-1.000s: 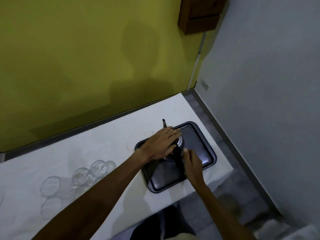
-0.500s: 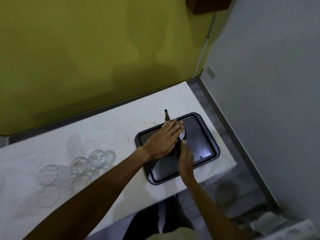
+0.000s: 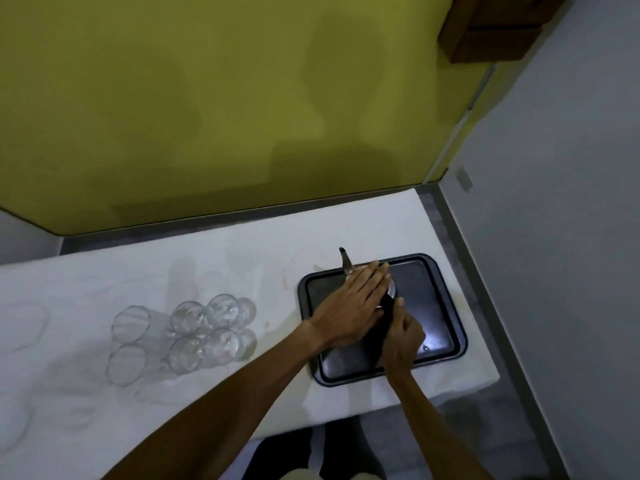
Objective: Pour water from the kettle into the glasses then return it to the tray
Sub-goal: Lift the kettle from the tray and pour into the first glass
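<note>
A metal kettle (image 3: 346, 266) with a thin spout and a black handle stands on a dark rectangular tray (image 3: 440, 306) at the right end of a white-covered table. My left hand (image 3: 349, 306) lies flat on the kettle's lid and hides most of its body. My right hand (image 3: 403, 336) is closed around the black handle at the kettle's near side. Several clear glasses (image 3: 204, 330) stand in a cluster on the cloth to the left of the tray, apart from both hands.
The table (image 3: 242, 258) runs along a yellow-green wall; its right end stops close to a grey wall. A brown wooden cabinet (image 3: 495, 26) hangs at the top right. The table's near edge drops off just below the tray.
My right hand has slid up along the handle and closed on it. My left hand has stayed on the lid. The view has tilted and shifted, bringing more of the glasses into sight.
</note>
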A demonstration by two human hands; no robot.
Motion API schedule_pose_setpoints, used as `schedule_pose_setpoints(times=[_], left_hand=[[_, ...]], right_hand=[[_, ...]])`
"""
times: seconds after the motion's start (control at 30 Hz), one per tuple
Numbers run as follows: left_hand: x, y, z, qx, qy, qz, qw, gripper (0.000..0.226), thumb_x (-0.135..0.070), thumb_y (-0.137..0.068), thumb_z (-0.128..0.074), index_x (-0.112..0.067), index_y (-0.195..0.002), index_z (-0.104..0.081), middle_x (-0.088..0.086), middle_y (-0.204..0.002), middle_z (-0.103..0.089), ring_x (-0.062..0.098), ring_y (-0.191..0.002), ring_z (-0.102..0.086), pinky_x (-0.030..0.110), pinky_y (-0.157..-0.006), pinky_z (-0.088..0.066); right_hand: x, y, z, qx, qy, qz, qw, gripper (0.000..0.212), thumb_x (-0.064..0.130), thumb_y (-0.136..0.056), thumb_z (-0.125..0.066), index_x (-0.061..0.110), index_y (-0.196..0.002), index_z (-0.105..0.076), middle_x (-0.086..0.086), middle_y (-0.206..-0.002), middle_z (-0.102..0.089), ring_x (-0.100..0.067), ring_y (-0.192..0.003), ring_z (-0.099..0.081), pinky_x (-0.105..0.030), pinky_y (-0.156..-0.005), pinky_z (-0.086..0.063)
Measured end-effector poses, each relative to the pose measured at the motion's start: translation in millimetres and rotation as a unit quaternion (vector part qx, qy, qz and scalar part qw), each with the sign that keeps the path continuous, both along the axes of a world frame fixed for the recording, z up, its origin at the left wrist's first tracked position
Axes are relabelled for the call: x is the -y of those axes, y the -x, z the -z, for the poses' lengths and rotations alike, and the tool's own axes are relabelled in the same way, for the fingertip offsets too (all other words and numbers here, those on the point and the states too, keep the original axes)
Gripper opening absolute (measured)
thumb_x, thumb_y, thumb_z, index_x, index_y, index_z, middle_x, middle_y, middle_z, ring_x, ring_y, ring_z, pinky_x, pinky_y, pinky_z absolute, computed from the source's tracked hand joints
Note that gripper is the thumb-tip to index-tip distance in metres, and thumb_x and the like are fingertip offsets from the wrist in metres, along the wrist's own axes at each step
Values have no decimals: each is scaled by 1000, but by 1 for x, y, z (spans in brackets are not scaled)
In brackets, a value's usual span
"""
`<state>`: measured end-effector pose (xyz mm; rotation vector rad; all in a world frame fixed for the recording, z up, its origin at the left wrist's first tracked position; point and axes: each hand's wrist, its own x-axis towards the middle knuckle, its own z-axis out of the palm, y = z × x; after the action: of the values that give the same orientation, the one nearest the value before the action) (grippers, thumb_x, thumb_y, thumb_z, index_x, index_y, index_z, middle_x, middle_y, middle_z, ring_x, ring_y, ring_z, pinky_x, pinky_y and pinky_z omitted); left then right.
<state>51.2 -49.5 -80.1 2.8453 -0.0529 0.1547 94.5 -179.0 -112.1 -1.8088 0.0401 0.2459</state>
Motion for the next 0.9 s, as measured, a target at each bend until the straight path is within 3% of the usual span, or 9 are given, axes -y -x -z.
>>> schedule_pose_setpoints(times=[0.1,0.2,0.27,0.37,0.5,0.6,0.7,0.83,0.9], left_hand=[[4,13,-5,15,-3,-16,1000,60,-30,-106,-40,3,-154,-25,21,-163,-20,36,-153,-11,51,-122,-19],[5,32,-16,37,-7,-60,997,59,-31,-106,-40,3,-152,-28,22,-161,-26,37,-152,-15,51,-122,-20],[3,47,-25,51,-3,-96,994,57,-31,-106,-37,4,-151,-30,22,-159,-29,38,-151,-18,51,-122,-19],[0,63,-37,59,-7,-139,989,56,-31,-108,-27,5,-150,-34,24,-158,-31,39,-151,-20,49,-123,-18],[-5,85,-48,73,-26,-203,976,54,-28,-107,-29,8,-146,-40,26,-155,-36,41,-149,-24,49,-123,-18],[-8,99,-54,93,-36,-245,964,52,-25,-105,-35,9,-144,-41,28,-153,-39,42,-147,-27,49,-123,-18],[-12,110,-56,106,-66,-280,952,51,-22,-104,-40,10,-142,-42,29,-150,-41,44,-145,-29,49,-123,-19],[-12,120,-48,88,-45,-307,947,54,-26,-106,-30,10,-145,-40,29,-153,-38,44,-147,-26,50,-122,-21],[-14,124,-46,100,-32,-309,945,53,-25,-105,-30,8,-146,-36,30,-152,-38,44,-147,-26,51,-120,-23]], right_hand=[[1,-6,-5,17,14,-23,999,52,45,-102,-50,15,-62,-63,-4,-55,-58,0,-47,-53,-10,-47,-38],[-5,-7,-13,34,-4,-70,997,45,32,-105,-53,25,-62,-62,10,-51,-61,2,-50,-55,-15,-49,-42],[-14,-7,-19,49,-15,-112,992,56,49,-101,-52,15,-58,-60,0,-53,-62,-4,-52,-52,-27,-51,-42],[-30,-6,-22,59,-10,-163,985,90,78,-89,-47,-7,-60,-57,-27,-55,-54,-13,-56,-47,-40,-50,-43],[-53,0,-33,68,14,-227,971,93,86,-82,-46,-4,-55,-53,-7,-50,-43,-13,-54,-39,-45,-47,-38],[-69,4,-38,105,28,-272,956,89,81,-86,-46,-2,-58,-58,-25,-51,-49,-11,-58,-43,-51,-51,-45],[-82,12,-50,129,31,-315,940,75,67,-90,-51,-1,-63,-66,-27,-58,-59,-10,-56,-45,-38,-50,-43],[-92,21,-62,163,35,-351,921,47,42,-95,-62,19,-54,-62,3,-43,-52,-1,-45,-39,-20,-47,-29],[-97,22,-62,181,49,-362,913,47,30,-96,-67,28,-51,-55,11,-42,-52,-2,-43,-42,-15,-47,-28]])
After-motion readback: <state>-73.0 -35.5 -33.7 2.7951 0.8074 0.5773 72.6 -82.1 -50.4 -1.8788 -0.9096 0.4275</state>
